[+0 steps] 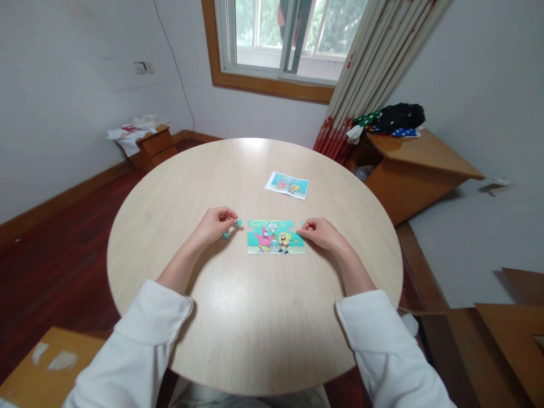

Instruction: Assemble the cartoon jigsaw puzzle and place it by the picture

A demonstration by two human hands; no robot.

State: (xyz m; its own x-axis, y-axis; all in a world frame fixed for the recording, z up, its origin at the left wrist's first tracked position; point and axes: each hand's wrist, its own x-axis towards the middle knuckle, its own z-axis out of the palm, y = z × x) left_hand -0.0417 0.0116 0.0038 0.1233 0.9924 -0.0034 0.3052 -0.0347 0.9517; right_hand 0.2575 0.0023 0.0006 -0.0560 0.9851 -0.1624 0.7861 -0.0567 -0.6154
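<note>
White sleeves [140, 340] cover both of my arms, right down by my chin. Past them is the big round tabletop [255, 317], pale wood, and both arms reach out over it.

The puzzle [275, 237] lies flat near the middle, straight ahead of me and between my two hands. Its long side runs from left to right. It shows cartoon sea friends on a blue-green ground. A small picture sheet [287, 185] with the same drawing lies farther away, a bit to the right, well apart from the puzzle.

My right hand [321, 232] is curled, and its fingertips touch the top right corner of the puzzle. I cannot tell if it holds anything. My left hand [216, 222] is curled too, just beside the puzzle's left short edge but not on it. Its fingertips look pinched on a tiny teal piece [238, 222]. So the right hand is the nearer one.
</note>
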